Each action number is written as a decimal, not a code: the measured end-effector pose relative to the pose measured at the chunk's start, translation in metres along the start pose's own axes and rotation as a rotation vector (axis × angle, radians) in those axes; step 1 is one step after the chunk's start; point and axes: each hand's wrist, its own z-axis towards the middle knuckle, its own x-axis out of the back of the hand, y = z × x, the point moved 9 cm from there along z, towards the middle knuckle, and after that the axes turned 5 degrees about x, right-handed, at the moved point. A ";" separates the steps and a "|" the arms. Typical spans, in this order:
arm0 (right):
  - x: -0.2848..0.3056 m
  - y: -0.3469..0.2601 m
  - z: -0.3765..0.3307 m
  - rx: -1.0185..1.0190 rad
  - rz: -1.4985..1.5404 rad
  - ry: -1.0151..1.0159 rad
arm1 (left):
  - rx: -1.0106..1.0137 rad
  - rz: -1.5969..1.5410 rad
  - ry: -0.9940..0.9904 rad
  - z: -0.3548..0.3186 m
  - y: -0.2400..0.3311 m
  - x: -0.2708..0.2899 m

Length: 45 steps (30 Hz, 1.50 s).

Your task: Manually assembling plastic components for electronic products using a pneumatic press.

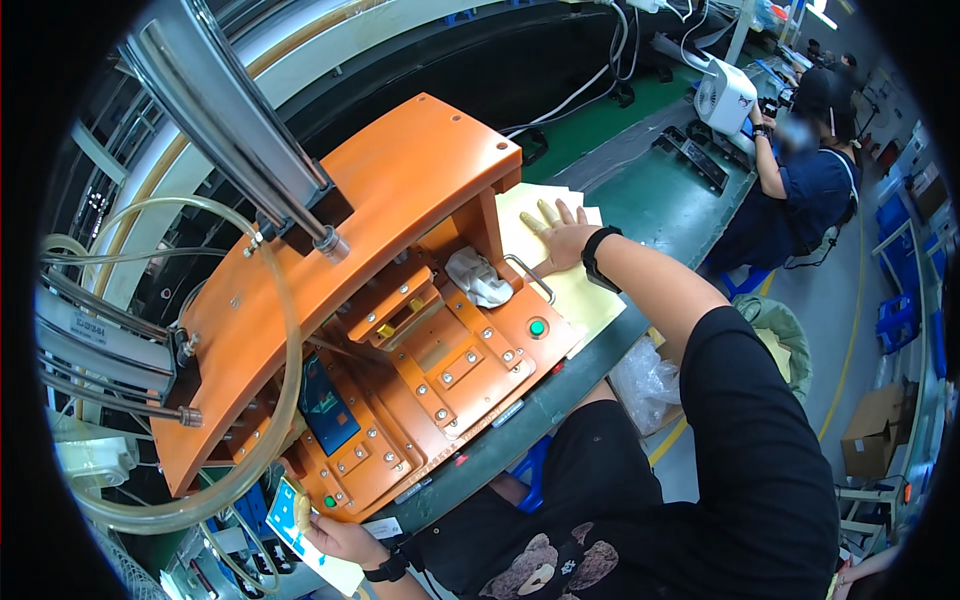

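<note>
Two hands, left hand (335,535) grip closed on blue-white card (300,525), right hand (560,238) flat on yellow sheets (575,295).

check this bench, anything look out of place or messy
One thing stands out: a crumpled white rag lies inside the orange press fixture, beside its metal handle. The right hand lies flat on the yellow sheets; the left hand holds a blue and white card.

The person wore a black short-sleeved shirt (740,470) with a brown teddy bear print (545,572) on the front, a black band on the right wrist (597,257), another black band on the left wrist (388,568), and bare forearms.
</note>
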 end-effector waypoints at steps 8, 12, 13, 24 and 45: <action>-0.021 0.015 -0.024 0.021 0.003 -0.005 | 0.013 -0.018 0.030 0.002 -0.001 0.000; -0.021 0.005 -0.018 0.018 0.011 -0.018 | 0.032 -0.057 0.030 0.003 -0.008 0.004; -0.021 0.002 -0.015 0.018 0.018 -0.022 | 0.031 -0.060 0.029 0.002 -0.008 0.003; -0.007 0.000 -0.004 -0.026 0.065 0.031 | -0.009 -0.170 0.056 -0.002 0.035 0.005; -0.015 0.005 -0.012 -0.061 0.114 0.053 | -0.064 -0.171 0.036 -0.004 0.040 -0.008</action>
